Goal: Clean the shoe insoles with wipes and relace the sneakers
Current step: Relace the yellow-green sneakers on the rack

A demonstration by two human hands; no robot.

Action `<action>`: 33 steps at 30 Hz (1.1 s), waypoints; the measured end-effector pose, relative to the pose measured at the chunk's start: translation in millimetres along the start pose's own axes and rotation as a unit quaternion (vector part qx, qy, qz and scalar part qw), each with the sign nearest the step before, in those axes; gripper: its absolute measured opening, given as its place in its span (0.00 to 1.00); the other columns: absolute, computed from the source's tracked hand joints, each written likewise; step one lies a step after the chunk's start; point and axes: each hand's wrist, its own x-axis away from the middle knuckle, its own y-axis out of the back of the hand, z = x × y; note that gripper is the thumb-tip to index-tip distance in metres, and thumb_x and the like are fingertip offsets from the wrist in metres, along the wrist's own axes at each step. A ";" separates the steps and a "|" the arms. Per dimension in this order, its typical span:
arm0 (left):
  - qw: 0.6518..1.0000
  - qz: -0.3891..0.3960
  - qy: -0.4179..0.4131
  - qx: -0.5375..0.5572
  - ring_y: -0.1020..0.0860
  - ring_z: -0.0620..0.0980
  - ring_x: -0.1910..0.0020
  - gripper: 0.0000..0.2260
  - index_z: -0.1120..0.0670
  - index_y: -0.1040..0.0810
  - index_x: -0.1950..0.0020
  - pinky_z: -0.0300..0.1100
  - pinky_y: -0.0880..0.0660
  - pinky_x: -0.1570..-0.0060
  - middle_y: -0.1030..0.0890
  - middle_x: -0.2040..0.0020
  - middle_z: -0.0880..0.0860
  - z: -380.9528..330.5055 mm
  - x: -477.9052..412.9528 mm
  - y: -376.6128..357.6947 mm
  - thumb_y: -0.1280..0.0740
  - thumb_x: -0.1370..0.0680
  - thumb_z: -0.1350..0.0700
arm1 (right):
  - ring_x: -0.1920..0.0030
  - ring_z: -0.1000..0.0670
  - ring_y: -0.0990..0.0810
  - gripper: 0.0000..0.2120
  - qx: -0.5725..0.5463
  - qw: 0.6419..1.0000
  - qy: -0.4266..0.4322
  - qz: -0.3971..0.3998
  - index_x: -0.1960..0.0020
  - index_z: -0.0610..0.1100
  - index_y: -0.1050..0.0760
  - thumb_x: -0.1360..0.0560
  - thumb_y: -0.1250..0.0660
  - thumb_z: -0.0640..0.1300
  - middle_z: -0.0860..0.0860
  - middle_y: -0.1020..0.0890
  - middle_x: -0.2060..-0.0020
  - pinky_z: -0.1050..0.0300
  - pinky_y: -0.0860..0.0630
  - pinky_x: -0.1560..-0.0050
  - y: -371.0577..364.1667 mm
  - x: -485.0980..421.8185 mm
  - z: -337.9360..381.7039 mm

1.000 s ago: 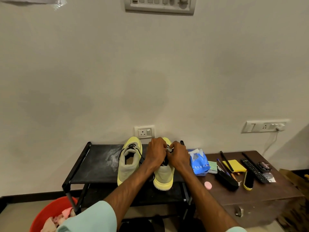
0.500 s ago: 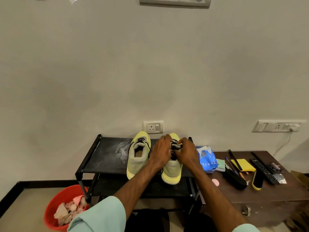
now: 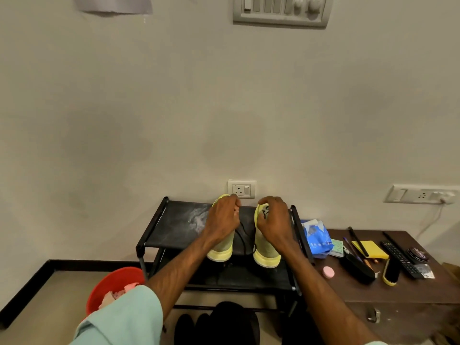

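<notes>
Rack (image 3: pixel 171 230), black: lacing station

Red bucket (image 3: pixel 109 282), lower left of left hand (image 3: pixel 222 220). Left hand: fingers curled, pinching black lace (image 3: pixel 245 245), over left sneaker (image 3: pixel 221 252). Right hand (image 3: pixel 273 224): curled over right sneaker (image 3: pixel 265 256) at its lacing; hold not discernible. Blue wipes pack (image 3: pixel 317 236), just right of right hand.

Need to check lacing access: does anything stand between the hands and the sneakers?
Nothing visible does. The left hand sits on the left sneaker, the right hand on the right sneaker; a black lace trails between them.
</notes>
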 end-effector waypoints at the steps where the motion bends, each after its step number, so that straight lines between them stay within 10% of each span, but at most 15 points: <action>1: 1.000 -0.006 0.013 0.000 0.21 0.49 0.57 0.08 0.52 0.23 0.50 0.48 0.20 0.58 0.19 0.55 0.50 5.8 0.6 5.1 0.34 0.27 0.63 | 0.42 0.48 0.21 0.15 -0.015 1.000 0.009 0.002 0.42 0.44 0.22 0.27 0.28 0.35 0.47 0.19 0.43 0.56 0.24 0.41 -3.1 0.6 4.4; 10: 0.977 0.098 0.178 -0.065 0.21 0.55 0.50 0.17 0.56 0.23 0.46 0.46 0.24 0.55 0.20 0.49 0.54 59.5 6.0 21.3 0.27 0.26 0.46 | 0.55 0.48 0.19 0.08 0.009 0.989 -0.060 0.136 0.48 0.42 0.20 0.26 0.29 0.38 0.47 0.17 0.55 0.54 0.20 0.53 -44.9 -16.1 32.1; 26: 0.960 0.213 0.179 -0.039 0.16 0.51 0.68 0.06 0.57 0.17 0.58 0.51 0.16 0.61 0.16 0.68 0.53 86.8 -30.9 20.8 0.24 0.31 0.57 | 0.60 0.40 0.16 0.14 0.045 0.969 -0.110 0.216 0.53 0.32 0.18 0.31 0.22 0.42 0.37 0.15 0.59 0.42 0.19 0.56 -75.6 -46.1 17.6; 33: 0.977 0.160 0.108 -0.087 0.19 0.50 0.49 0.07 0.49 0.17 0.43 0.41 0.24 0.54 0.17 0.45 0.49 91.1 -47.7 8.4 0.32 0.20 0.54 | 0.56 0.41 0.16 0.12 0.047 0.955 -0.091 0.279 0.50 0.34 0.16 0.21 0.34 0.41 0.38 0.15 0.55 0.48 0.19 0.55 -79.2 -64.9 10.3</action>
